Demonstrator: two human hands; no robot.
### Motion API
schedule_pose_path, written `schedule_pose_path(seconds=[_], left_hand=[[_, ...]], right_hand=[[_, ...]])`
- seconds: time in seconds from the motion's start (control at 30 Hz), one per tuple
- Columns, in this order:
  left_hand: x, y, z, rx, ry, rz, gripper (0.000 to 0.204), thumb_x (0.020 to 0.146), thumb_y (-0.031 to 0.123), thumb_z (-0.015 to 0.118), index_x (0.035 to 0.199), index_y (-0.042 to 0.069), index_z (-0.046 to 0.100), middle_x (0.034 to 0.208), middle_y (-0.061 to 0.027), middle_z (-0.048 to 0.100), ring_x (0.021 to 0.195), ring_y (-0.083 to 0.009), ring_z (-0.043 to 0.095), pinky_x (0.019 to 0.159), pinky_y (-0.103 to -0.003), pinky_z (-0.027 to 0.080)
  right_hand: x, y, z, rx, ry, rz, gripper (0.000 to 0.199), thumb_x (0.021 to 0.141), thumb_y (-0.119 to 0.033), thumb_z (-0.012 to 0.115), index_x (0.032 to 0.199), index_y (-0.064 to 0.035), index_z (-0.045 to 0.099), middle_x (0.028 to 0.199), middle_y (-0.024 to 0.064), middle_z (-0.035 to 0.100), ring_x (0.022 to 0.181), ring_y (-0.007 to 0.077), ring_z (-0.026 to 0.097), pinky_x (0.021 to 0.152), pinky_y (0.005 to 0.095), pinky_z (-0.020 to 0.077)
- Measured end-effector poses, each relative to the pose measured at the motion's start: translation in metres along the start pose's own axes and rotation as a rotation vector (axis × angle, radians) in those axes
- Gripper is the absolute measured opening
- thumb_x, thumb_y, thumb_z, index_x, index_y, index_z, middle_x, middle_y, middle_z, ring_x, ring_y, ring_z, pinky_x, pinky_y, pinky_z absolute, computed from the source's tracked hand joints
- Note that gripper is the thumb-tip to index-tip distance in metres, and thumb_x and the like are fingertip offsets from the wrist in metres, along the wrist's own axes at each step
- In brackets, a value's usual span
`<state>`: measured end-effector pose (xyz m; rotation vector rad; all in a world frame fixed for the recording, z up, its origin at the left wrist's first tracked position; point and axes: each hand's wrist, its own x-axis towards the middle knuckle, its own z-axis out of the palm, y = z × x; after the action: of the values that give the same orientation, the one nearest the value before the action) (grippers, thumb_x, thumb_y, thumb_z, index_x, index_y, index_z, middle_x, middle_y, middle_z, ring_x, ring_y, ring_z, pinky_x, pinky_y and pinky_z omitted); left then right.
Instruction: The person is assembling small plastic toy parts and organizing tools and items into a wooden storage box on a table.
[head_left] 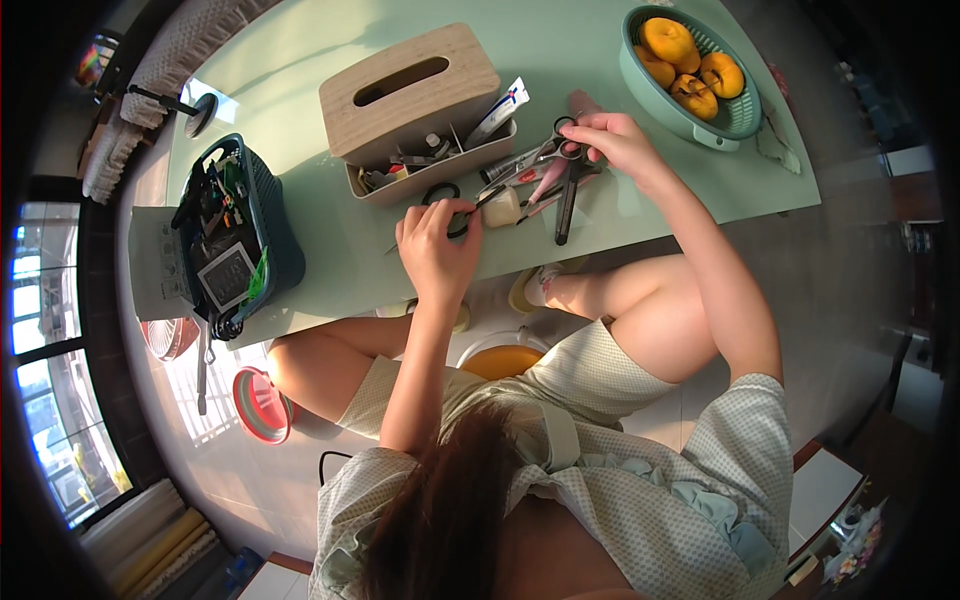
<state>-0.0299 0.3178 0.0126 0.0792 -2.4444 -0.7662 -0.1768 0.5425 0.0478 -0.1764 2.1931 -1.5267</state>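
Note:
My left hand [438,250] is closed, fingers curled round a pair of black-handled scissors [441,194] just above the table's near side. My right hand [617,145] pinches the ring handle of a second, dark pair of scissors [567,190], which hangs over a loose pile. That pile holds a pale squat jar [502,208], a pink tapered item [550,182] and several slim tools, partly covered by the scissors. Behind it stands a grey tissue box with a wooden lid [420,78]. Its front tray [430,172] carries a white tube [497,112] and small items.
A blue basket [280,215] full of odds and ends stands at the table's left end beside a grey box [155,265]. At the far right, a green basket [650,100] holds several orange fruits [668,40]. A round mirror [201,115] stands far left; a red basin [264,405] sits on the floor.

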Motion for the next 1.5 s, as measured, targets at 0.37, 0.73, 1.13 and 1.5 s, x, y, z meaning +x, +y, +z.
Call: schedule_pose_path(seconds=[0.37, 0.73, 1.13, 1.5], left_hand=[[0.007, -0.002, -0.003, 0.040, 0.021, 0.013, 0.015, 0.070, 0.010, 0.075, 0.084, 0.012, 0.068, 0.084, 0.0003, 0.065, 0.079, -0.0233, 0.057, 0.076, -0.035, 0.044], [0.021, -0.007, -0.024, -0.038, 0.169, 0.023, 0.015, 0.070, 0.009, 0.074, 0.083, 0.012, 0.068, 0.085, 0.0004, 0.065, 0.080, -0.0220, 0.058, 0.073, -0.035, 0.047], [0.060, -0.018, -0.057, 0.215, 0.124, -0.013, 0.013, 0.073, 0.021, 0.076, 0.083, 0.016, 0.071, 0.082, 0.0023, 0.066, 0.077, -0.0214, 0.058, 0.072, -0.033, 0.046], [0.069, -0.033, -0.044, 0.294, 0.161, -0.020, 0.018, 0.068, 0.030, 0.079, 0.074, 0.016, 0.070, 0.082, 0.0034, 0.061, 0.083, -0.0215, 0.054, 0.077, -0.035, 0.041]], right_hand=[[0.004, 0.004, 0.013, -0.126, -0.053, -0.123, 0.028, 0.088, -0.018, 0.064, 0.102, 0.0052, 0.067, 0.084, 0.0074, 0.071, 0.064, 0.0105, 0.066, 0.059, 0.0227, 0.0494], [-0.009, -0.025, 0.009, -0.380, 0.168, -0.213, 0.025, 0.086, -0.026, 0.066, 0.097, -0.0034, 0.072, 0.075, 0.0070, 0.071, 0.069, 0.0156, 0.070, 0.065, 0.0278, 0.0512], [-0.029, -0.088, 0.072, -0.706, 0.216, -0.567, 0.014, 0.081, -0.026, 0.070, 0.091, -0.0156, 0.072, 0.068, 0.0011, 0.067, 0.057, 0.0175, 0.064, 0.053, 0.0302, 0.0491], [0.017, -0.073, 0.102, -0.920, 0.080, -0.628, 0.019, 0.083, -0.023, 0.065, 0.099, -0.0178, 0.073, 0.079, 0.0067, 0.071, 0.071, 0.0232, 0.069, 0.066, 0.0360, 0.0543]])
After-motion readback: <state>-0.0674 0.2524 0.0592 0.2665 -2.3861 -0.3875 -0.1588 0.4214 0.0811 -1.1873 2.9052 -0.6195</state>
